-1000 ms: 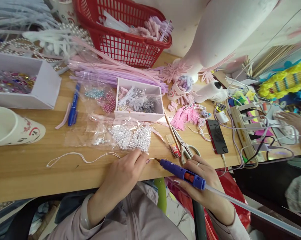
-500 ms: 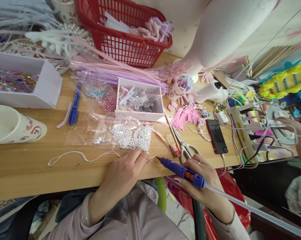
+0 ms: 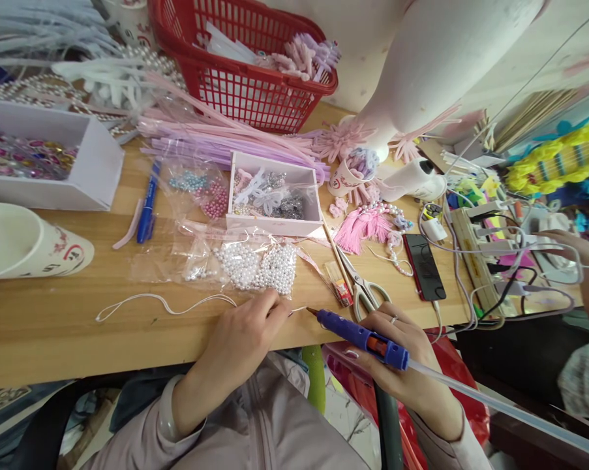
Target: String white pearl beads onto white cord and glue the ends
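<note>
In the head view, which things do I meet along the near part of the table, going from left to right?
Paper cup → white cord → left hand → glue gun → phone → power strip.

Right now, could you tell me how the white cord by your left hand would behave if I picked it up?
The cord lies in loose waves on the table, so it would probably droop, not hold shape. It looks thin, so likely very light. One end seems pinched in the left hand, so pulling may tug against that grip.
</note>
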